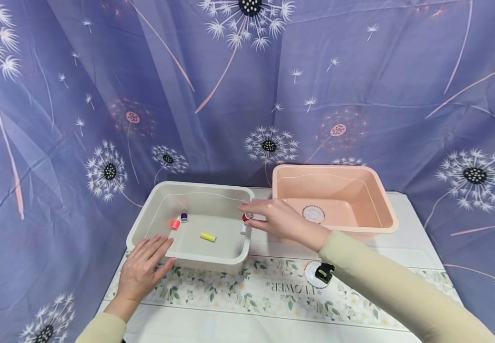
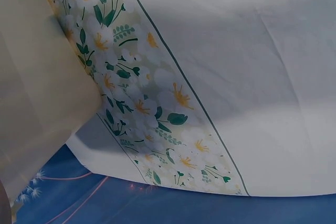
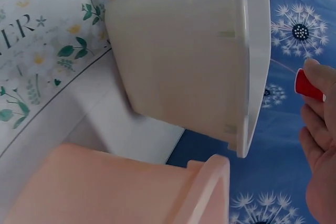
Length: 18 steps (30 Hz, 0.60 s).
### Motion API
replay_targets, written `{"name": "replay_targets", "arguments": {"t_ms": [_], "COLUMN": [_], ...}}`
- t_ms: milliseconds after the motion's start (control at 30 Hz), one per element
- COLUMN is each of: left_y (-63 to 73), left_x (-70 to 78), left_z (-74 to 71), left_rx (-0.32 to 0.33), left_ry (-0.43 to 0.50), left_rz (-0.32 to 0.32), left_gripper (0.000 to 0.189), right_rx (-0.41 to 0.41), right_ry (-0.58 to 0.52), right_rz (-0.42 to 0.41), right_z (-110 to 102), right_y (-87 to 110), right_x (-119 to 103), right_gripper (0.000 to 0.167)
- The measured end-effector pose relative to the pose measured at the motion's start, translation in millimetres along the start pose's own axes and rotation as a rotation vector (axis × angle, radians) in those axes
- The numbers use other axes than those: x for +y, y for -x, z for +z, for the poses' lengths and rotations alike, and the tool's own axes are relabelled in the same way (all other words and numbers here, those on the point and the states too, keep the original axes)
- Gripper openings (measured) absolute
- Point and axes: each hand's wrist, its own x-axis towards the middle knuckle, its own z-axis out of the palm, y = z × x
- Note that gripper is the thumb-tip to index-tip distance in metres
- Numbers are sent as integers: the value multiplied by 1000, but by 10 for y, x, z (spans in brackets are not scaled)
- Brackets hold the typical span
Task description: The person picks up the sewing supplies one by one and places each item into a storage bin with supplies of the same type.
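My right hand (image 1: 275,216) pinches a red thread spool (image 3: 308,85) between thumb and fingers, over the right side of the pale grey tub (image 1: 226,261). Inside that tub lie a yellow spool (image 1: 207,237), a coral-red spool (image 1: 175,224), a dark blue spool (image 1: 184,217) and a white spool (image 1: 243,228) by the right wall. At the tub's front left corner is my left hand (image 1: 142,269), its fingers extended over the rim and holding nothing. The left wrist view shows only sleeve and tablecloth.
To the right stands a peach tub (image 1: 333,228) holding a round disc (image 1: 313,214) with coloured dots along its edge. A similar disc (image 1: 312,281) lies on the floral tablecloth (image 1: 273,305), partly hidden by my right wrist's camera. A blue dandelion curtain (image 1: 213,138) hangs behind.
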Motion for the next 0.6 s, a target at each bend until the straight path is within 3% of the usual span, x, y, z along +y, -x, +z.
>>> {"name": "replay_targets", "arguments": {"t_ms": [300,600], "left_y": [0,-14], "left_x": [4,12], "left_z": [-1,4], "left_rx": [13,34], "left_ry": [5,10], "left_rz": [7,17], "left_gripper": [70,67], "right_rx": [-14,-112], "right_ry": [-22,-1], "right_rz": [-62,-67], "right_z": [55,121], "right_y": [-347,-632], "right_x": [0,-48], "right_gripper": [40,41]}}
